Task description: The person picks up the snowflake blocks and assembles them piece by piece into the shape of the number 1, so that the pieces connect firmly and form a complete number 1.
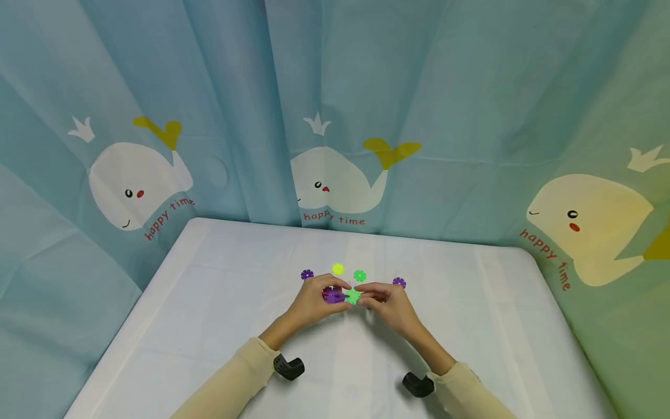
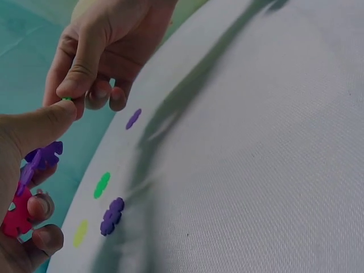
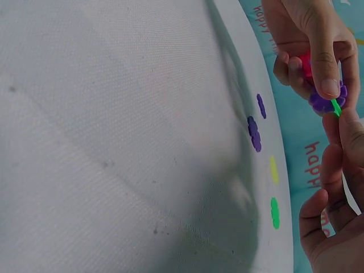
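Note:
Both hands meet over the middle of the white table, holding notched plastic snowflake discs. My left hand (image 1: pixel 310 299) holds a cluster of joined discs, with purple discs (image 1: pixel 334 296) and a pink disc (image 2: pixel 18 213) showing partly behind its fingers. A green disc (image 1: pixel 353 296) lies between the two hands at the cluster's right side. My right hand (image 1: pixel 394 306) pinches that green disc between thumb and index finger, and the left thumb reaches its other edge. In the right wrist view the green disc (image 3: pixel 336 107) appears edge-on against a purple disc (image 3: pixel 328 98); whether they are slotted together I cannot tell.
Loose discs lie flat beyond the hands: a purple one (image 1: pixel 307 274), a yellow one (image 1: pixel 338 269), a green one (image 1: pixel 359 275) and another purple one (image 1: pixel 399 283). A further purple disc (image 2: pixel 112 216) shows in the left wrist view. A blue whale-print curtain (image 1: pixel 460 198) hangs behind the table (image 1: pixel 209 302).

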Demonstrator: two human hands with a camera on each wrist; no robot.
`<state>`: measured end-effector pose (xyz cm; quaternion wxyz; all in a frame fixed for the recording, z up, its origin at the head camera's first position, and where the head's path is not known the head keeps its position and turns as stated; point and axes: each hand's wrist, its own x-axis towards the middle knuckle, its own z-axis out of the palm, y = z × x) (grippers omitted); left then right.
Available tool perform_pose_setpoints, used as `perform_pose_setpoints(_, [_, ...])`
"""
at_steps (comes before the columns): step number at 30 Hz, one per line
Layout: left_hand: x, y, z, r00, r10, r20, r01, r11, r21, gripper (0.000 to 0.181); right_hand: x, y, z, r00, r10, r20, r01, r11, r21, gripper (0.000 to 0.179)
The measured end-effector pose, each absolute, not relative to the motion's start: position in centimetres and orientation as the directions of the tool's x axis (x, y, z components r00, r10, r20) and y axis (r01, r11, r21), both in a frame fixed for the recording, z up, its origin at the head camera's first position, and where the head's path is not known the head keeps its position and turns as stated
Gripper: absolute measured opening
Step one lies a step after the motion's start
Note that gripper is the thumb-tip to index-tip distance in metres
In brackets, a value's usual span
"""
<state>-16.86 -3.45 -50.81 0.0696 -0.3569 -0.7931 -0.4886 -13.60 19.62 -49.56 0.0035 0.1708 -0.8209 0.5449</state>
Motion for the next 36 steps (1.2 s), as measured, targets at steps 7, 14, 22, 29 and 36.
perform_pose_setpoints(7, [-16.9,-3.6,-50.9,-0.734,0.498,0.463,0.638,0.270,0.721,0.033,-13.6,19.6,-49.7,-0.937,-0.289,0.197,-0.293,0.340,-0.894,0.026])
perform_pose_setpoints(14, [-16.8,-4.1,-51.1,-0.754,0.489,0.440,0.614,0.285,0.736,0.032,-14.1,21.3,-49.9,-0.944,-0.257,0.207,-0.294,0.372,-0.880,0.025])
perform_pose_setpoints(22, [-16.9,-5.2,-51.2,-0.786,0.464,0.408,0.577,0.315,0.753,0.031,-15.3,24.5,-50.1,-0.950,-0.169,0.263,-0.313,0.553,-0.773,0.024])
perform_pose_setpoints(29, [-17.0,-5.8,-51.1,-0.793,0.458,0.402,0.571,0.328,0.752,0.031,-16.1,27.0,-50.3,-0.953,-0.139,0.268,-0.292,0.654,-0.698,0.027])
perform_pose_setpoints(36, [-17.3,-5.9,-51.2,-0.795,0.453,0.404,0.571,0.333,0.750,0.031,-16.8,28.3,-50.6,-0.968,-0.174,0.180,-0.250,0.689,-0.680,0.033])
